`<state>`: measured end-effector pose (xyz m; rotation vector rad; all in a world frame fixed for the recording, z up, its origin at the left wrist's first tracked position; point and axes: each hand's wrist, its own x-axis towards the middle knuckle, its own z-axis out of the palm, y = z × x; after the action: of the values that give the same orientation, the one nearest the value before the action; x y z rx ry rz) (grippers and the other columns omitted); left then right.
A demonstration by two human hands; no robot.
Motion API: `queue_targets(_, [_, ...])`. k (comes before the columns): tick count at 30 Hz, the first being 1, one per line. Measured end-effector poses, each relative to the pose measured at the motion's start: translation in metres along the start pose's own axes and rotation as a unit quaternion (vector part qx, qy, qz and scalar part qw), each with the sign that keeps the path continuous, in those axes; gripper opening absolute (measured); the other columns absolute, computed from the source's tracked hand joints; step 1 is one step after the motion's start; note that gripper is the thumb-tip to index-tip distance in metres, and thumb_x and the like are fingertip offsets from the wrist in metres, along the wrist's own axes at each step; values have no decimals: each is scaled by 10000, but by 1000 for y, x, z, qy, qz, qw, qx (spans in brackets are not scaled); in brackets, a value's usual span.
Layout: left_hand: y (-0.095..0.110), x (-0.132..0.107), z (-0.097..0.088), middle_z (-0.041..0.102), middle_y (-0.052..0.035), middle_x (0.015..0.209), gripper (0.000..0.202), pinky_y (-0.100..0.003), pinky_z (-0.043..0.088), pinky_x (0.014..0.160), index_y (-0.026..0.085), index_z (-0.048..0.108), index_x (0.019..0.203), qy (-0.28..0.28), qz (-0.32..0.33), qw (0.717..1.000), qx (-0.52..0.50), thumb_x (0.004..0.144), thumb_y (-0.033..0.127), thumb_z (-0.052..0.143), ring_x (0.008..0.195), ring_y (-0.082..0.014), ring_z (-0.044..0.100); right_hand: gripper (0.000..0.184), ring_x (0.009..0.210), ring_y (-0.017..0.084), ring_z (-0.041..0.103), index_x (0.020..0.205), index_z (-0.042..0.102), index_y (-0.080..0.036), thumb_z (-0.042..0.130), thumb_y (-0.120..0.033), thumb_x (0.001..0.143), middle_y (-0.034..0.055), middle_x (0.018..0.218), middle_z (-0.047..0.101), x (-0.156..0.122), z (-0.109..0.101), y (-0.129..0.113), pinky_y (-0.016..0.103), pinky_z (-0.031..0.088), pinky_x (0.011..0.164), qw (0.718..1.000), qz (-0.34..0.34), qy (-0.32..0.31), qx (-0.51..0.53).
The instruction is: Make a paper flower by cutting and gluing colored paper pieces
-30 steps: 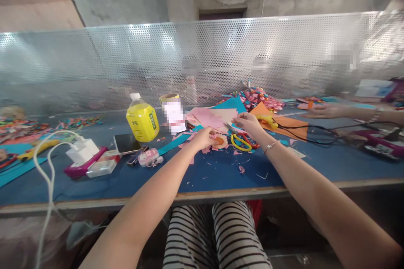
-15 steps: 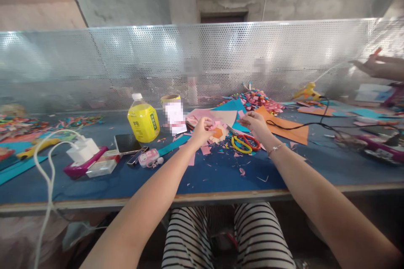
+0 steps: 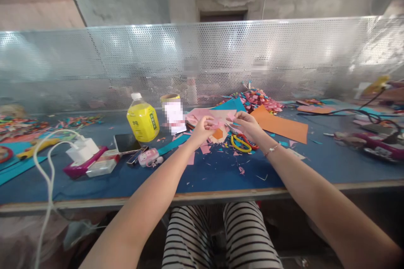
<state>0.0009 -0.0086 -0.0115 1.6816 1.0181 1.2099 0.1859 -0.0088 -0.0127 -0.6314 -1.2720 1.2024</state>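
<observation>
One half-hidden scrap point(image 3: 217, 131), seemingly between left hand point(image 3: 202, 128) and right hand point(image 3: 249, 125).

Both arms stretched forward; left hand point(image 3: 201, 128) and right hand point(image 3: 248, 122) raised close together, fingers pinched.

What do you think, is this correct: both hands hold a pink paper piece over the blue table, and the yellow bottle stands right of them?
One thing is wrong: the head view shows the yellow bottle left of the hands. The left hand and right hand hold the pink paper piece over the blue table.
</observation>
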Motion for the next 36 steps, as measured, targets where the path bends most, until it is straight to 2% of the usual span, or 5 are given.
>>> queue_targets(8, [-11, 6, -3, 533, -17, 810, 470, -253, 433, 644, 175, 440, 1019, -8, 13, 1000, 6, 600, 130, 649, 737, -124, 530, 264, 621, 77, 514, 650, 492, -198, 718, -312, 574, -49, 630, 496, -4, 11, 1, 214, 416, 588, 999, 24, -35, 4])
queue_targets(14, [-14, 9, 0, 525, -19, 852, 419, -211, 425, 603, 171, 486, 962, 38, -21, 998, -53, 586, 104, 658, 696, -88, 516, 263, 629, 66, 521, 657, 495, -193, 718, -298, 566, -53, 657, 513, -4, 11, 1, 220, 442, 638, 998, 48, -39, 7])
queue_targets(20, [-10, 9, -1, 571, -41, 814, 291, -236, 433, 574, 137, 543, 906, 12, -85, 979, -183, 629, 134, 634, 661, -107, 551, 299, 871, 155, 602, 634, 447, -197, 720, -264, 530, -52, 663, 504, 0, 4, -6, 254, 451, 736, 999, 14, 25, 42])
queue_targets(29, [-4, 9, -6, 577, 2, 767, 167, -195, 373, 564, 158, 508, 741, 67, -89, 971, -211, 624, 150, 626, 665, -73, 537, 282, 752, 142, 639, 675, 438, -214, 692, -248, 557, -60, 647, 556, 0, -2, -14, 243, 466, 677, 996, 22, 47, 72])
queue_targets(36, [0, 8, -5, 495, 59, 585, 230, -190, 371, 486, 166, 424, 672, 29, -95, 955, -278, 584, 84, 621, 462, -30, 449, 238, 751, 135, 640, 635, 448, -200, 675, -212, 565, -48, 628, 555, 3, -5, -8, 248, 489, 731, 994, 27, 77, 68])
